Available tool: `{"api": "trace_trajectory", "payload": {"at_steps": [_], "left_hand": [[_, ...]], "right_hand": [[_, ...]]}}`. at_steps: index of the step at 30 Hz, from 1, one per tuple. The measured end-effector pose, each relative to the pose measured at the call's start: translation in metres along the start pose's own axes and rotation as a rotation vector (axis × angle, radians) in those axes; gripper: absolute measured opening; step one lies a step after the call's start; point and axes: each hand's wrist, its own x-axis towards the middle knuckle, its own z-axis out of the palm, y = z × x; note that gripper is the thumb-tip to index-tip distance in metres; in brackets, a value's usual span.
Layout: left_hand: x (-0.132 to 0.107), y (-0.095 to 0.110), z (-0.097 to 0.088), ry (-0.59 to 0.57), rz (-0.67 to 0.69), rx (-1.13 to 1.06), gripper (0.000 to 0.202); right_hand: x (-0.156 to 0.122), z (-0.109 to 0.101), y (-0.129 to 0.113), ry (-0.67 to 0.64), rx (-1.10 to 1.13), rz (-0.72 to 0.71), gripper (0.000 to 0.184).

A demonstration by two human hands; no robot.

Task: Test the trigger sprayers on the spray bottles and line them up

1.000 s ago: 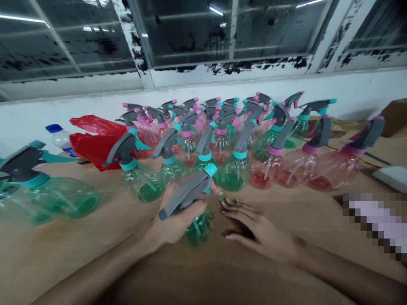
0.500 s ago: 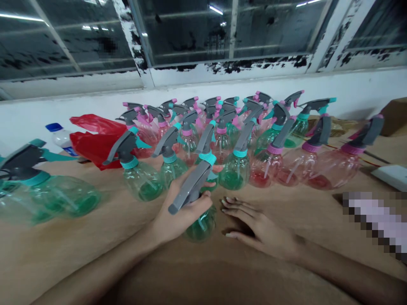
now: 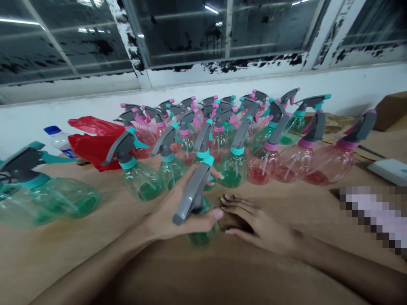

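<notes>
A green spray bottle (image 3: 192,192) with a grey head and turquoise nozzle stands upright at the front of the wooden table, its nozzle pointing away from me. My left hand (image 3: 173,209) is around its neck below the head, thumb on the near side and fingertips showing past the trigger on the right. The palm side of the grip is hidden by the head. Just right of the bottle, my right hand (image 3: 254,222) rests on the tabletop with its fingers stretched out, holding nothing. A row of similar green bottles (image 3: 233,171) and pink bottles (image 3: 262,167) stands directly beyond both hands.
More spray bottles (image 3: 219,137) crowd behind the row, near the white wall. At left are two green bottles (image 3: 68,197), a red plastic bag (image 3: 95,144) and a blue-capped bottle (image 3: 60,140). To the right are a white box (image 3: 391,171) and a cardboard box (image 3: 392,112).
My left thumb has straightened and the fingers around the bottle's neck look looser. The bottle's head sits slightly lower in view. My right hand has hardly moved.
</notes>
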Motion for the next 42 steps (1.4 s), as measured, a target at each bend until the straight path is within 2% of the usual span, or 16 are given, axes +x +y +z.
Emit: {"api": "trace_trajectory", "payload": {"at_steps": [2, 4, 12, 42], "left_hand": [[0.000, 0.000, 0.002, 0.016, -0.014, -0.052, 0.036], [-0.001, -0.003, 0.005, 0.048, -0.023, -0.114, 0.032], [-0.005, -0.006, 0.014, 0.071, -0.017, -0.111, 0.054], [-0.002, -0.001, 0.015, 0.081, -0.017, -0.105, 0.046]], "right_hand": [[0.000, 0.000, 0.000, 0.007, -0.005, -0.002, 0.053], [0.000, 0.000, 0.000, 0.014, -0.008, 0.001, 0.053], [-0.001, 0.001, -0.001, 0.022, -0.003, 0.003, 0.052], [0.000, -0.001, -0.001, 0.011, 0.006, -0.002, 0.053]]}}
